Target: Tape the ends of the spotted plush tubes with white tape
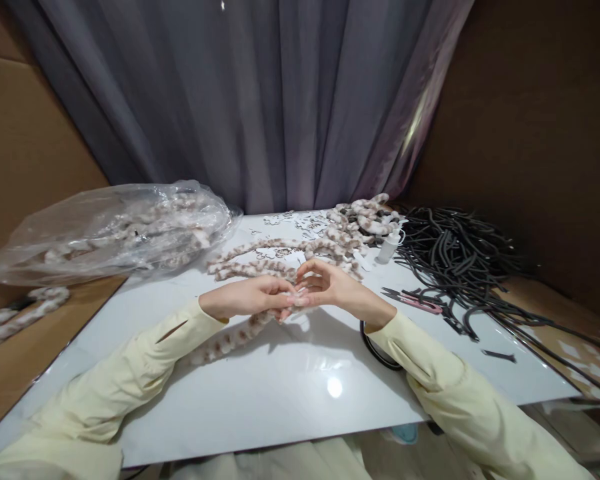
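Note:
My left hand (253, 295) pinches the end of a fluffy white strip with brown spots (237, 337), which trails down to the left over the white table. Fingertip to fingertip with it, my right hand (327, 285) holds the same end, its thumb and fingers curved round. The exact spot between the fingertips is small and partly hidden. Just behind the hands lie more spotted fluffy strips (255, 269). Beside my right wrist, a black loop (375, 350) rests on the table, partly under the sleeve.
A clear plastic bag (105, 227) of fluffy strips lies at the back left. Right of centre are a fluffy pile (363, 217), a small white bottle (389, 247), pink-handled scissors (420, 302) and a heap of black cords (450, 250). A grey curtain (260, 100) hangs behind the table (260, 407).

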### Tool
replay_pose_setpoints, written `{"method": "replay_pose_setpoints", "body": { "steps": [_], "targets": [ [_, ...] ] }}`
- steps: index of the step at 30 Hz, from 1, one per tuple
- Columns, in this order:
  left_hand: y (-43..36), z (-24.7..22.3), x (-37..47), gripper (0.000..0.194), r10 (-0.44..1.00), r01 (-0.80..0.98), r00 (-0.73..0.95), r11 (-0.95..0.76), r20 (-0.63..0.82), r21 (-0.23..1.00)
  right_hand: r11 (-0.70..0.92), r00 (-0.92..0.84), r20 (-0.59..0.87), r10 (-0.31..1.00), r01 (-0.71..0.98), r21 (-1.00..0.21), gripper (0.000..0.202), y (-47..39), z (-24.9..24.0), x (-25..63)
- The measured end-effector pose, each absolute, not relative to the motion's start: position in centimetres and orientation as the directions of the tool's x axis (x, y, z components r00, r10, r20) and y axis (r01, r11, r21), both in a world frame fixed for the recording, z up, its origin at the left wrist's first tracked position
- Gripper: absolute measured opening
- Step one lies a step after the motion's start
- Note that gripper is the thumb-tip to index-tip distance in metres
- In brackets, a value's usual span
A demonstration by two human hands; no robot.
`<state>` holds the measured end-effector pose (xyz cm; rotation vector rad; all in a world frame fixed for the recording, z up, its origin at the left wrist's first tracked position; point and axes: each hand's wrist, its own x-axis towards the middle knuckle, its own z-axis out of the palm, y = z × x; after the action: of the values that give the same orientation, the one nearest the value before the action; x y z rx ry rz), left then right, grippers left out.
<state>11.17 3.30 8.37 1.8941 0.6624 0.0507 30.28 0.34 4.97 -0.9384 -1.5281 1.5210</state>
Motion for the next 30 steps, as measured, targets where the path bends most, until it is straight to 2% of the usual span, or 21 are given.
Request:
{"method": "replay_pose_setpoints", "body": {
  "steps": [4,8,11,15,17,20,23,26,30],
  "targets": [
    [1.8,9.2,11.1,0.029,0.474,0.435,0.855,-0.437,-0.210,0.787,-0.025,-0.507,-0.011,0.862,-0.021,-0.999,0.040,0.3,5.1,30.2],
    [1.1,8.9,11.0,0.022,0.455,0.379,0.884,-0.568,-0.105,0.730,0.001,-0.551,-0.022,0.834,0.040,-0.999,0.036,0.3,4.8,30.1],
    [1.1,8.7,10.8,0.017,0.498,0.416,0.864,-0.629,-0.070,0.657,0.058,-0.614,0.016,0.789,0.049,-0.997,0.030,0.2,4.6,30.1],
    [1.0,8.9,10.7,0.016,0.567,0.507,0.821,-0.679,-0.059,0.530,0.271,-0.589,0.132,0.798,0.154,-0.950,0.029,0.1,4.7,30.2],
    [1.0,9.0,10.6,0.018,0.575,0.521,0.816,-0.688,-0.057,0.506,0.319,-0.568,0.139,0.811,0.231,-0.919,0.029,0.1,4.7,30.3],
    [0.9,9.2,10.5,0.019,0.584,0.527,0.810,-0.689,-0.050,0.498,0.304,-0.555,0.105,0.825,0.281,-0.910,0.031,0.3,4.5,30.5],
    [1.0,9.2,10.4,0.022,0.572,0.503,0.820,-0.707,-0.015,0.497,0.260,-0.540,0.085,0.837,0.257,-0.931,0.034,0.5,4.3,30.8],
    [1.3,9.1,10.2,0.024,0.548,0.483,0.836,-0.741,0.005,0.467,0.287,-0.501,0.140,0.854,0.228,-0.930,0.031,0.4,4.3,30.7],
    [1.4,8.9,10.3,0.027,0.548,0.515,0.835,-0.757,-0.038,0.402,0.340,-0.445,0.216,0.869,0.219,-0.915,0.025,0.3,4.3,30.5]
  ]
}}
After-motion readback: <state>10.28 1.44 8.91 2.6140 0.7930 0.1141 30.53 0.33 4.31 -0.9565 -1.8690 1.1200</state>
